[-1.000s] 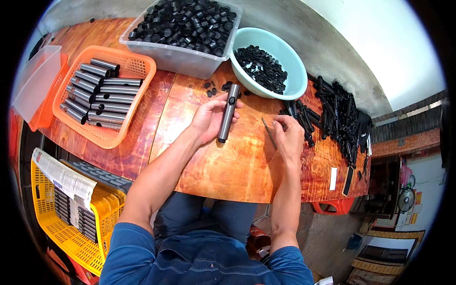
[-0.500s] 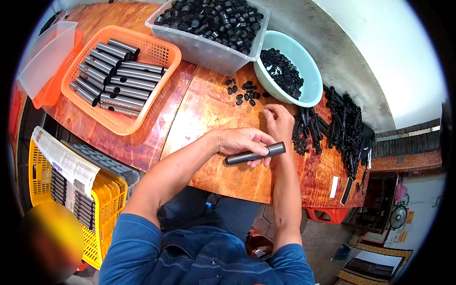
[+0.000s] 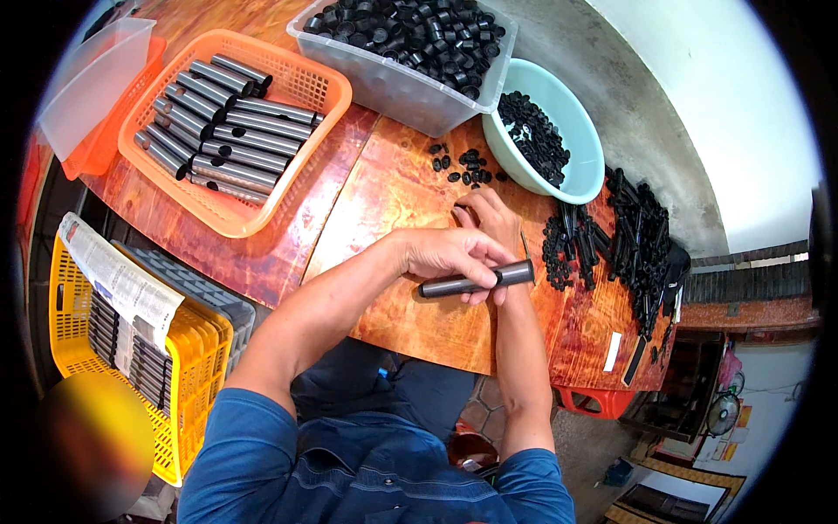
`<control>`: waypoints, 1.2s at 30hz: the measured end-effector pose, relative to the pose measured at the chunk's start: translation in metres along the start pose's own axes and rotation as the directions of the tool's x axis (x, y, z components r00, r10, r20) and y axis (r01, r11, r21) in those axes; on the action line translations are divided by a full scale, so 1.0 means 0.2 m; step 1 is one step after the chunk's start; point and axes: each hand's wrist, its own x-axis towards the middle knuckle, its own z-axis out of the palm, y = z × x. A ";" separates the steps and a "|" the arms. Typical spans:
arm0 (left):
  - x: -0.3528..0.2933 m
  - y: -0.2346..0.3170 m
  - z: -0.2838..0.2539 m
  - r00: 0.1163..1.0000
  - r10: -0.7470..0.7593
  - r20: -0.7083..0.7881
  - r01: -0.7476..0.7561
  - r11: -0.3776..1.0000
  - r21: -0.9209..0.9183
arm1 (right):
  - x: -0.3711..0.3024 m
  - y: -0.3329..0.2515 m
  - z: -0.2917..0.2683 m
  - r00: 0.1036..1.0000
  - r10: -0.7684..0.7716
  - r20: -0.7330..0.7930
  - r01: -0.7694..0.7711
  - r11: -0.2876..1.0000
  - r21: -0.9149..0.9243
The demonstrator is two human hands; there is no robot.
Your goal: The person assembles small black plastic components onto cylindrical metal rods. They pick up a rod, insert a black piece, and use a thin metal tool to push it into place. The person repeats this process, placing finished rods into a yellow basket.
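Note:
My left hand (image 3: 458,262) is closed around a dark tube (image 3: 445,286), its thumb pressed along the top. The tube lies nearly level above the table's front part, with a wider black end at its right. A small black spot shows on its side beside my thumb. Just beyond, my right hand (image 3: 491,217) has its fingers bent together, and whatever they may hold is hidden. Its forearm passes behind the tube's right end. Small black oval pieces (image 3: 472,166) lie scattered on the wooden table (image 3: 419,327) past my right fingers.
An orange basket (image 3: 327,131) of similar tubes stands at left. Behind are a clear bin (image 3: 410,109) of black caps and a pale blue bowl (image 3: 587,162) of small black parts. Black parts (image 3: 642,244) heap at right. A yellow crate (image 3: 196,384) stands at lower left.
My right hand has shifted left, toward the back of my left hand, with its fingers still bent. The tube stays in my left hand. The whole view has shifted slightly.

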 end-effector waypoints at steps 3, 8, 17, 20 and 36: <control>-0.01 0.05 -0.02 0.996 0.055 -0.067 -0.052 0.998 0.045 | -0.05 0.02 -0.05 0.997 0.016 0.075 -0.023 0.995 0.092; -0.02 0.08 -0.08 0.871 0.326 -0.368 -0.355 0.935 -0.013 | -0.16 0.01 -0.01 0.970 0.245 0.001 -0.242 0.957 0.160; -0.06 0.13 -0.21 0.656 0.389 -0.647 -0.539 0.842 -0.041 | -0.13 -0.03 -0.05 0.944 0.324 0.061 -0.330 0.930 0.161; -0.06 0.12 -0.22 0.640 0.378 -0.669 -0.533 0.845 -0.033 | -0.13 -0.01 -0.04 0.941 0.331 0.071 -0.338 0.924 0.177; 0.01 0.06 -0.15 0.707 0.297 -0.642 -0.419 0.907 -0.041 | -0.17 0.03 -0.11 0.839 0.414 0.352 -0.168 -0.418 0.893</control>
